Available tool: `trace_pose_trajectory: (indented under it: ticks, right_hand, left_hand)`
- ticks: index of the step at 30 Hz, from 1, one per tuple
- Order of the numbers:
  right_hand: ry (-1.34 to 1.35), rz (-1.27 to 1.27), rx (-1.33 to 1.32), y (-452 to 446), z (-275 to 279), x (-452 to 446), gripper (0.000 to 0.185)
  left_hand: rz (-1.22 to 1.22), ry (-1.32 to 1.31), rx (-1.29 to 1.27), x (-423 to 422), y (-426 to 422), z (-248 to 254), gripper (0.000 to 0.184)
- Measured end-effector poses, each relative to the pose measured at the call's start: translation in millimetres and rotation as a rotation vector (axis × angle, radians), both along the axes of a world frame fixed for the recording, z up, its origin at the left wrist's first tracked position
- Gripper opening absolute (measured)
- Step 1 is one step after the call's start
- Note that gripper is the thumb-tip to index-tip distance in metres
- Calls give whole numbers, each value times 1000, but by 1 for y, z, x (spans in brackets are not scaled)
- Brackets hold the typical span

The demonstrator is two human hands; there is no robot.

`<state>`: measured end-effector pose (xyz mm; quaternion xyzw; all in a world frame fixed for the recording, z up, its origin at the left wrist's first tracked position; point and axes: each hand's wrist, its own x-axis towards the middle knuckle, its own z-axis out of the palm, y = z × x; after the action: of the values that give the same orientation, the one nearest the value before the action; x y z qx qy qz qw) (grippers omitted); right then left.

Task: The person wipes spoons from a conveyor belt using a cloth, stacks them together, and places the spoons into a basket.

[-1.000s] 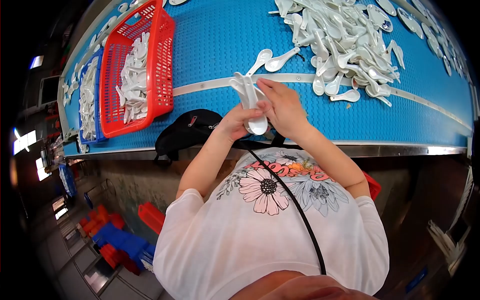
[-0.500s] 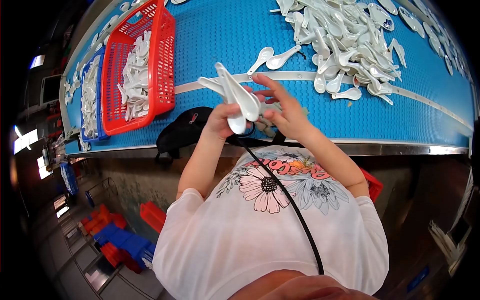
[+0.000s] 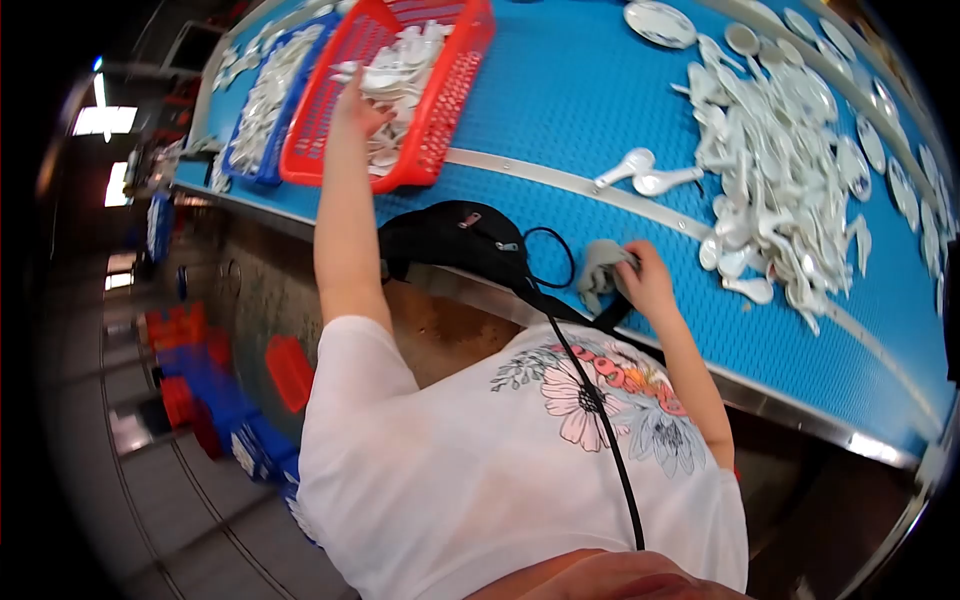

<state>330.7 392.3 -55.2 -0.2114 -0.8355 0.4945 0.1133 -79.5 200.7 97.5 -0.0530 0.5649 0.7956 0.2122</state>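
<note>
Spoons (image 3: 405,60) of white china lie crossed and heaped inside the red basket (image 3: 455,110), and the left hand (image 3: 365,115) reaches in over them. As I judge, chipping is the main danger: china pieces could knock hard on one another if a spoon comes down fast or from too high. The heap looks uneven, so a badly balanced spoon could slide, and a handle could catch on the fingers when the hand is lifted.

The left fingers are partly spread, and at least one of them is bent over the spoons. White pieces are close by the far fingers, but blur hides the contact, so I cannot tell whether the hand grips a spoon or has let it go.

The right hand (image 3: 650,280) is closed on a grey cloth (image 3: 602,265), with the fingers bent around its edge. This cloth is beside the cord loop (image 3: 572,262) and near the black bag (image 3: 455,240); a careless pull could perhaps snag the cord.

Two loose spoons (image 3: 668,181) lie on the blue table (image 3: 560,85), near the big pile (image 3: 770,190). A sleeve or wrist brushing that pile could make its outer pieces slip, because they overlap loosely.
</note>
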Motion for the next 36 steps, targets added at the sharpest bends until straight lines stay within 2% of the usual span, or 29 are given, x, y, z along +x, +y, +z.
trace_pose_trajectory:
  ticks: [1,3,4,5,6,7,9,10,11,13,14,15,16,17,18,19,21,22,23,24,25,27,28,30,31,32,33,36]
  right_hand:
    - [16,27,7,4,1,3,24]
    - [17,-91,-674,13,6,9,35]
    - [23,-84,-667,14,17,15,35]
    - [203,-112,-973,17,34,22,37]
    - [387,-141,-1276,19,47,27,40]
    - [390,-146,-1275,24,52,29,40]
    - [808,130,-1540,33,57,44,52]
    - [781,-297,-1541,33,53,41,53]
    - [491,-604,-1318,34,46,46,51]
    - [433,-620,-1375,31,69,43,44]
    - [396,-661,-1376,23,88,44,33]
    - [405,-689,-1370,22,97,46,33]
    - [159,-610,-1161,24,104,47,30]
    - [-81,-522,-948,25,106,51,27]
    - [31,-388,-944,22,84,64,26]
    - [36,-408,-945,23,88,66,26]
    - [-103,-412,-1098,30,101,57,23]
    - [5,-106,-461,31,88,53,19]
    - [64,-214,-514,29,29,68,28]
    - [168,-275,-785,25,31,72,35]
    - [278,-335,-1054,20,35,75,43]
    - [235,-341,-993,19,43,68,48]
    - [185,-330,-928,20,44,63,53]
    - [167,-317,-874,23,22,51,53]
    - [150,-289,-818,24,19,43,52]
    - [166,-276,-745,22,18,36,42]
    - [166,-276,-746,21,18,30,42]
    - [164,-354,-656,18,13,20,24]
  left_hand:
    - [88,18,-115,11,9,10,67]
    - [364,483,-669,-35,12,-39,64]
    - [300,673,-700,-10,28,-30,67]
    - [229,862,-731,29,50,-24,69]
    - [97,963,-728,53,69,-29,61]
    - [-174,1072,-581,75,86,-39,48]
    - [-580,1122,-816,128,118,-53,48]
    - [-791,1111,-939,146,132,-63,51]
    - [-824,1113,-915,158,143,-76,51]
    - [-1101,924,-1372,177,162,-103,55]
    - [-1126,937,-1353,182,168,-111,55]
    - [-1200,751,-1298,183,172,-118,53]
    - [-1265,563,-1245,183,173,-125,51]
    - [-1287,569,-1239,184,173,-134,51]
    - [-1324,423,-1101,184,172,-145,46]
    - [-1352,277,-963,184,171,-150,41]
    - [-1206,261,-911,179,170,-150,31]
    - [-1110,272,-879,175,169,-143,27]
    - [-1050,385,-894,172,166,-131,25]
    - [-987,495,-907,171,162,-114,24]
    - [-1003,496,-909,172,157,-98,24]
    - [-1013,882,-1134,182,148,-67,24]
    - [-1027,886,-1131,192,147,-58,24]
    - [-1308,826,-983,215,144,-45,24]
    - [-1312,824,-980,229,143,-43,24]
    - [-1342,705,-799,245,145,-42,24]
    - [-1360,586,-621,257,149,-43,25]
    - [-1259,566,-517,275,160,-61,26]
